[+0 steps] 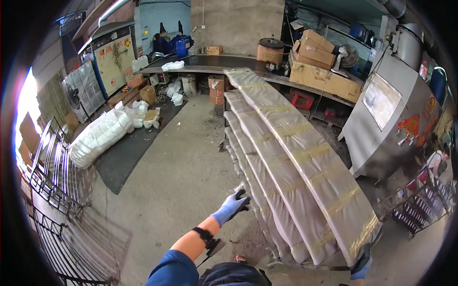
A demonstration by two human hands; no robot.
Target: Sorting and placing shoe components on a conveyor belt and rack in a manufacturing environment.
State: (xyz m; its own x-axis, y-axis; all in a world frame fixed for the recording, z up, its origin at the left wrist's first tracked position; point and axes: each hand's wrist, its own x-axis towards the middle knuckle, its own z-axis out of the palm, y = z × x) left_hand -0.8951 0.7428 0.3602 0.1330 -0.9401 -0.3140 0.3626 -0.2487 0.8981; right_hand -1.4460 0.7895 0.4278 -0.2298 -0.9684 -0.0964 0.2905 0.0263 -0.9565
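A stack of long panels wrapped in greyish plastic with yellowish tape stretches away from me. The top wrapped panel (305, 148) lies shifted right over the others, a lower wrapped panel (276, 174) showing beside it. At the near right corner of the top panel is my right hand (362, 262), in a blue and black glove, its fingers bent around the end and partly hidden. My left hand (232, 207), gloved alike, hovers by the stack's left side with fingers apart and nothing in them. A dark strap with a small device (206, 236) circles my left forearm.
Metal frames (55, 167) lean at the left. White wrapped bundles (100, 136) lie near a dark mat (126, 162). Behind the stack runs a long workbench (205, 64) with cardboard boxes (315, 50). A grey metal machine (377, 114) stands right; another person (435, 161) is beyond it.
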